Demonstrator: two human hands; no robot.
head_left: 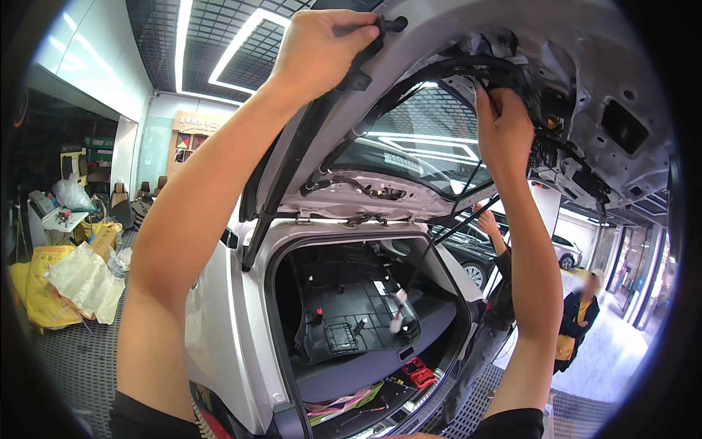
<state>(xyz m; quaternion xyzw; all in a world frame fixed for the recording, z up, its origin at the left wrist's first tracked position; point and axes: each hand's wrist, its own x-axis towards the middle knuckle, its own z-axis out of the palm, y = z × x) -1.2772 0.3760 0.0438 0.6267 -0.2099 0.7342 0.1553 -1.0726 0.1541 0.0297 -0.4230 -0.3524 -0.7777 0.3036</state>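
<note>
Above me is the raised tailgate (pixel 585 80) of a white car, its inner metal bare. My left hand (pixel 318 51) is closed at the tailgate's left edge, with thumb and fingers pinching the upper end of a black tailgate strut (pixel 292 168). That strut slopes down to the body beside the boot opening. My right hand (pixel 504 124) reaches up beside the rear window, fingers closed round a thin black cable below the wiring harness (pixel 475 66). Its fingertips are partly hidden.
A black trim panel (pixel 351 307) lies in the boot (pixel 395 355), with a red case (pixel 418 373) nearby. Another person's hand (pixel 485 219) grips a rod at the tailgate's right side. A person (pixel 581 314) stands farther right. Bags (pixel 88 282) are piled at left.
</note>
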